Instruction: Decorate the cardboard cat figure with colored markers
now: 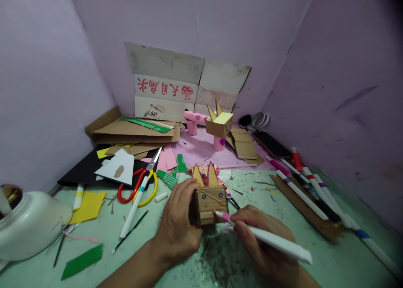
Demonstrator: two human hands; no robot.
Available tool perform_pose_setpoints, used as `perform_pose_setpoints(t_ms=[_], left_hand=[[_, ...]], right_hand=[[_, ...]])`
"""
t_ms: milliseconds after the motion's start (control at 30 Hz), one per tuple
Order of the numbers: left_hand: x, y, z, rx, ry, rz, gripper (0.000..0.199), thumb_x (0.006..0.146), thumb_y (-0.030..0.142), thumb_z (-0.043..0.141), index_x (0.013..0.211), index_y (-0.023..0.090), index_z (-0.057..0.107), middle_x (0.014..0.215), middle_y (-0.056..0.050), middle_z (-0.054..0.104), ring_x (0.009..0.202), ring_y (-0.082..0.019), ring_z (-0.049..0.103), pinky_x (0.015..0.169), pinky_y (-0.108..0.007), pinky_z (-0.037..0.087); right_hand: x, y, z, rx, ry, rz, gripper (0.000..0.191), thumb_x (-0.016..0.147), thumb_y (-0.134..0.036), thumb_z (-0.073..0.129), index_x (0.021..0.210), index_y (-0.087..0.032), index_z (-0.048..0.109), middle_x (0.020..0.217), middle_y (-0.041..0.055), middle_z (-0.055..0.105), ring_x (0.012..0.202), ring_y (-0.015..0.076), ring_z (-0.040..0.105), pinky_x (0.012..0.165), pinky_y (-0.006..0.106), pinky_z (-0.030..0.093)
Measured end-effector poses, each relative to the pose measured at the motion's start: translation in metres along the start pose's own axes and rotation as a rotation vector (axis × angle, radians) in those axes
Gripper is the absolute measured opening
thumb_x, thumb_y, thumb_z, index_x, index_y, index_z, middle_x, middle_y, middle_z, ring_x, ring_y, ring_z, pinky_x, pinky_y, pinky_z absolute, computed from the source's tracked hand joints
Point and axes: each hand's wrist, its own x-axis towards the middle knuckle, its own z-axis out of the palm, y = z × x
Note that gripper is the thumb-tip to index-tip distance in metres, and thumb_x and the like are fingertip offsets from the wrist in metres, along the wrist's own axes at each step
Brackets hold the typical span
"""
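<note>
My left hand (179,221) is closed around the left side of a small cardboard box head (212,202) with two pointed yellow ears and drawn eyes. My right hand (264,237) grips a white marker (280,244) with a pink band. The marker's tip touches the lower front of the box, where a small pink mark shows. Behind the box lies a patterned piece (204,168), partly hidden by the ears. A white marker cap (161,197) rests on the table, left of the box.
Red and yellow scissors (141,183) and a blue-banded marker (134,208) lie to the left, near a white pot (34,225). Several markers rest on a cardboard strip (302,204) at right. A pink-legged cardboard animal (217,128) stands at the back, before a propped carton (166,78).
</note>
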Motion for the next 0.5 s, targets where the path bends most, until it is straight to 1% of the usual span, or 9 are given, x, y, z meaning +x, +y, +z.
perform_pose_setpoints(t_ms=[67,333,500], left_hand=[[-0.0002,0.0005,0.0001,-0.007,0.001,0.004,0.066,0.066,0.011,0.064,0.128,0.016,0.04,0.125,-0.018,0.053,0.118,-0.034,0.051,0.097,-0.057,0.048],[0.0002,0.0005,-0.0001,-0.001,-0.002,0.0,0.068,0.066,0.01,0.063,0.129,0.016,0.039,0.126,-0.018,0.052,0.118,-0.034,0.051,0.098,-0.058,0.047],[-0.0005,0.0008,-0.0002,0.007,-0.001,-0.013,0.068,0.066,0.009,0.063,0.13,0.018,0.038,0.126,-0.017,0.053,0.118,-0.033,0.052,0.098,-0.057,0.047]], right_hand=[[-0.0004,0.0004,0.0003,-0.001,0.021,0.012,0.016,0.088,-0.016,0.049,0.079,-0.022,0.06,0.058,-0.0023,0.061,0.045,0.0125,0.06,0.041,0.021,0.045],[-0.0017,0.0013,0.0019,0.008,0.025,0.002,0.015,0.088,-0.015,0.049,0.081,-0.022,0.06,0.06,-0.0016,0.063,0.046,0.0129,0.061,0.042,0.022,0.046],[-0.0001,0.0016,0.0016,0.0,-0.005,-0.004,0.015,0.088,-0.014,0.049,0.082,-0.023,0.059,0.059,-0.0029,0.062,0.046,0.0123,0.061,0.043,0.021,0.047]])
